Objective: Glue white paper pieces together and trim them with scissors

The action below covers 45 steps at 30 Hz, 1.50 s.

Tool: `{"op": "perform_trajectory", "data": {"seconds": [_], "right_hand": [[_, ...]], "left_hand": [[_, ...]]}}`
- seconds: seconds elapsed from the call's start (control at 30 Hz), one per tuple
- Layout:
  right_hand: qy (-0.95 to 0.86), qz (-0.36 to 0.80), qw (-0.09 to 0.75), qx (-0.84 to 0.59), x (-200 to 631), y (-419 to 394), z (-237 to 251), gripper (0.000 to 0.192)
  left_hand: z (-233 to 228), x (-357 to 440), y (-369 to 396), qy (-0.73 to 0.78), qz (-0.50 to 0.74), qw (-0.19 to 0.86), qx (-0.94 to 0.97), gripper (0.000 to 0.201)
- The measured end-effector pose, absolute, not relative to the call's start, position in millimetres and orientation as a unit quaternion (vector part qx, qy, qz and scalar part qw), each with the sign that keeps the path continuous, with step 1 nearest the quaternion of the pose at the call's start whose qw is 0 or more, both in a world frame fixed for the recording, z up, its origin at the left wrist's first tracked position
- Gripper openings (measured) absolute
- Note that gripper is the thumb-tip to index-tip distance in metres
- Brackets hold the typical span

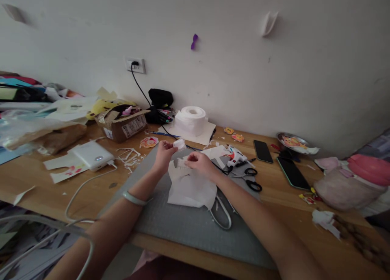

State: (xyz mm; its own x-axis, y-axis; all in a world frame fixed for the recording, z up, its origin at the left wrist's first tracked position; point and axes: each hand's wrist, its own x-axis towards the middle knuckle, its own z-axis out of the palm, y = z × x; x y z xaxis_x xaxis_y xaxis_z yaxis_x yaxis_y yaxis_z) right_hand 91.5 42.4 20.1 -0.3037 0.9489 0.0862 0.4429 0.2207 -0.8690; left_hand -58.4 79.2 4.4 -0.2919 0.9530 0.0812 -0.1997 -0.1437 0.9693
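My left hand [164,154] pinches a small white piece [179,144], too small to tell its kind. To its right, my right hand [198,162] has its fingers closed at the upper edge of a thin white sheet [191,190]. That sheet lies over a grey cutting mat [161,223]. Half under the sheet, a silver-coloured loop handle [224,215] sticks out. Black-handled scissors [252,178] rest right of my right hand, beside a white and orange glue gun [236,156].
A white roll [193,119] stands behind my hands. On the left are a cardboard box [123,123] and a white power bank [94,155] with a cable. Two phones [262,151], a metal bowl [291,140] and a pink-topped bag [350,186] are on the right.
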Motion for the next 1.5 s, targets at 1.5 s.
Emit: {"op": "perform_trajectory", "data": {"seconds": [1.5], "right_hand": [[-0.532,0.282,0.569,-0.561,141.7,29.0,-12.5,0.028]], "left_hand": [[8.6,-57.2,73.5,0.526,0.520,0.171,0.651,0.015]]}}
